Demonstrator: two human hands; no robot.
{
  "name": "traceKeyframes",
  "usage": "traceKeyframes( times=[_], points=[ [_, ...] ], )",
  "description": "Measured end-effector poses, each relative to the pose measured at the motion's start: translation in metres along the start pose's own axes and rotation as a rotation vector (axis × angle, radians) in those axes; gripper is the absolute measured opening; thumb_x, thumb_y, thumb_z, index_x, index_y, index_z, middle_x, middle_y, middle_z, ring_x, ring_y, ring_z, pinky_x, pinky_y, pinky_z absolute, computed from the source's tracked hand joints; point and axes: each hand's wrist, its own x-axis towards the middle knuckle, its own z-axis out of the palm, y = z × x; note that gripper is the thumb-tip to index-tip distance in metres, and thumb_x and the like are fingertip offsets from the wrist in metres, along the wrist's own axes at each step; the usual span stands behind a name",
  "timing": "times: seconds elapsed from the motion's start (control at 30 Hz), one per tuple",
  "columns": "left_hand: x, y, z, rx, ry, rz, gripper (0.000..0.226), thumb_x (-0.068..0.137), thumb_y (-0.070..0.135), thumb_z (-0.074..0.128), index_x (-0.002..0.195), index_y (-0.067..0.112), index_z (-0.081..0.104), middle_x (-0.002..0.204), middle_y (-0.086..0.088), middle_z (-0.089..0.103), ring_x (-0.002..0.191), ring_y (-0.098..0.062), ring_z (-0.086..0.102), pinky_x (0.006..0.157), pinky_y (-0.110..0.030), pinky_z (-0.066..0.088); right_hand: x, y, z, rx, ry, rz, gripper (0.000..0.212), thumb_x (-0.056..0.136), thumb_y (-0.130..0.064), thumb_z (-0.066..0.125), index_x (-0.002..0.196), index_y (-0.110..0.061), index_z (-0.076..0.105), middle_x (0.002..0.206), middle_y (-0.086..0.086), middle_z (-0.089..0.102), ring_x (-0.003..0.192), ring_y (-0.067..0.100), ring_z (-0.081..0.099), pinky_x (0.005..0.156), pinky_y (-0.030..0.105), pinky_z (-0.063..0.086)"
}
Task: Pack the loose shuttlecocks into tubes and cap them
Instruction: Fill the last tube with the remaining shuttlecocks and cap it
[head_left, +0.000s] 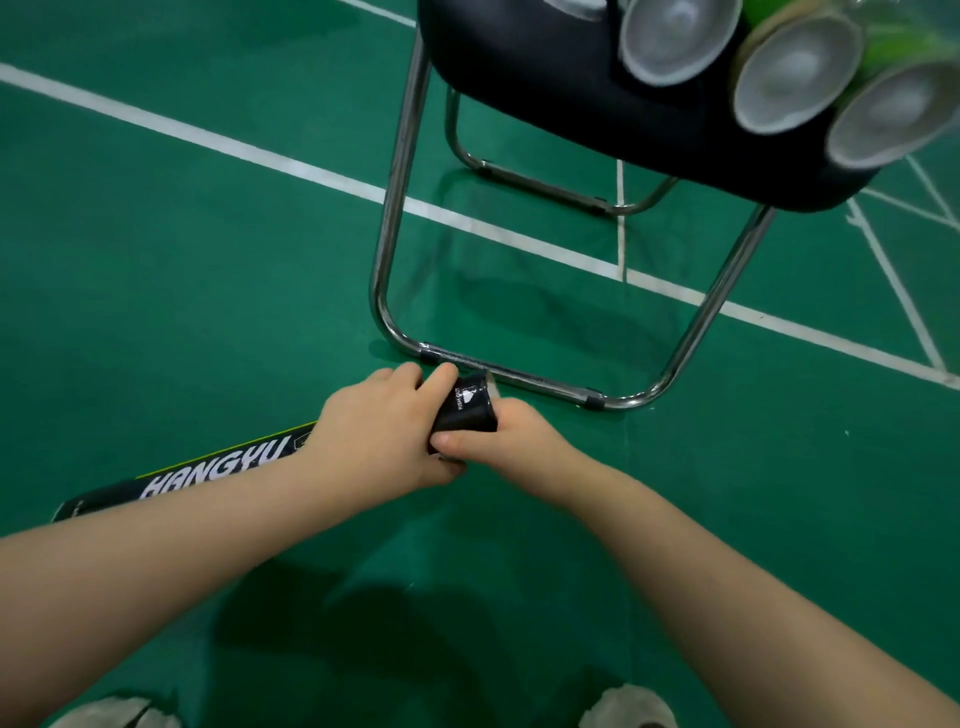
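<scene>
While I watch from the head view, the left grip (382, 431) and right grip (511, 441) both clasp the long black cardboard HANGYU tube (218, 467), its end near the chrome-legged black stool (519, 78).

Black tube (466, 410), white lettering; green floor (208, 249), white lines.

One black tube (218, 467), white HANGYU lettering, yellow-green edge stripe. It runs diagonally, low, with its far end just in front of the stool's (400, 156) front foot rail. The end section is printed PUSH OUT with a shuttle icon. The left hand (374, 431) and right hand (514, 436) both grip it there. End capped or not: can't tell. On the stool seat, at least three more tubes (795, 73) lie side by side: green bodies, round grey ends towards the camera, blurred.
</scene>
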Motion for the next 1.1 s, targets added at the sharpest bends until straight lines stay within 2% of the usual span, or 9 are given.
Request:
traceKeyframes(
  times=[0.13,0.23,0.3,0.5,0.67,0.77,0.87,0.97,1.1],
  points=[
    [0.000,-0.005,-0.029,-0.079,0.063,-0.047,0.071,0.068,0.060,0.061,0.125,0.024,0.036,0.106,0.001,0.053,0.101,-0.023,0.054,0.071,-0.034,0.044,-0.007,-0.041,0.001,-0.205,0.118,-0.055,0.009,0.075,-0.027,0.068,0.071,-0.028,0.060,0.086,0.003,0.067,0.084,0.017,0.060,0.081,0.034,0.048],
    [0.004,-0.009,-0.055,-0.169,0.124,-0.056,0.069,0.067,0.057,0.064,0.121,0.022,0.039,0.104,0.000,0.054,0.096,-0.025,0.056,0.068,-0.034,0.043,-0.011,-0.074,-0.005,-0.395,0.191,-0.167,0.006,0.085,-0.029,0.063,0.086,-0.023,0.062,0.093,0.005,0.069,0.088,0.021,0.062,0.078,0.032,0.047],
    [0.009,-0.012,-0.073,-0.267,0.129,-0.057,0.070,0.064,0.056,0.064,0.120,0.021,0.040,0.104,-0.001,0.055,0.094,-0.026,0.056,0.069,-0.034,0.045,-0.014,-0.094,-0.009,-0.492,0.244,-0.253,0.020,0.085,-0.035,0.062,0.094,-0.018,0.064,0.094,0.004,0.068,0.089,0.021,0.061,0.077,0.032,0.048],
    [0.040,-0.011,-0.133,-0.553,0.195,-0.006,0.061,0.060,0.044,0.070,0.111,0.022,0.045,0.096,0.001,0.061,0.079,-0.018,0.052,0.065,-0.030,0.042,-0.015,-0.166,-0.033,-0.769,0.408,-0.443,0.026,0.086,-0.043,0.057,0.077,-0.019,0.056,0.077,0.003,0.059,0.075,0.023,0.054,0.065,0.033,0.037],
    [0.074,-0.009,-0.174,-0.607,0.323,0.002,0.059,0.063,0.045,0.077,0.108,0.025,0.045,0.090,0.008,0.059,0.081,-0.013,0.054,0.066,-0.026,0.038,-0.003,-0.220,-0.065,-0.697,0.532,-0.624,0.041,0.090,-0.045,0.040,0.055,-0.024,0.047,0.056,-0.007,0.049,0.061,0.019,0.051,0.061,0.039,0.041],
    [0.097,-0.011,-0.187,-0.630,0.360,-0.034,0.066,0.065,0.048,0.077,0.115,0.024,0.042,0.093,0.010,0.054,0.084,-0.012,0.050,0.070,-0.024,0.036,0.022,-0.244,-0.094,-0.505,0.729,-0.685,0.045,0.095,-0.041,0.038,0.067,-0.016,0.062,0.065,-0.002,0.062,0.067,0.019,0.059,0.066,0.040,0.048],
    [0.114,-0.018,-0.184,-0.716,0.404,-0.102,0.067,0.066,0.047,0.077,0.117,0.024,0.041,0.092,0.012,0.052,0.085,-0.011,0.049,0.070,-0.023,0.035,0.070,-0.258,-0.125,-0.657,0.802,-0.506,0.023,0.095,-0.024,0.043,0.101,-0.013,0.062,0.095,0.005,0.066,0.088,0.021,0.059,0.077,0.036,0.048],
    [0.124,-0.024,-0.170,-0.786,0.435,-0.174,0.066,0.066,0.043,0.078,0.117,0.022,0.042,0.095,0.010,0.053,0.087,-0.012,0.048,0.070,-0.023,0.034,0.118,-0.254,-0.145,-1.055,0.621,-0.157,0.045,0.089,-0.012,0.046,0.133,-0.013,0.042,0.130,0.015,0.051,0.115,0.034,0.052,0.089,0.038,0.043],
    [0.127,-0.032,-0.146,-0.898,0.450,-0.220,0.058,0.066,0.038,0.080,0.108,0.029,0.041,0.098,0.009,0.057,0.089,-0.013,0.051,0.071,-0.023,0.036,0.149,-0.240,-0.149,-1.468,0.373,0.095,0.050,0.090,-0.013,0.044,0.139,-0.009,0.034,0.135,0.019,0.046,0.122,0.036,0.046,0.096,0.042,0.040]
  ],
)
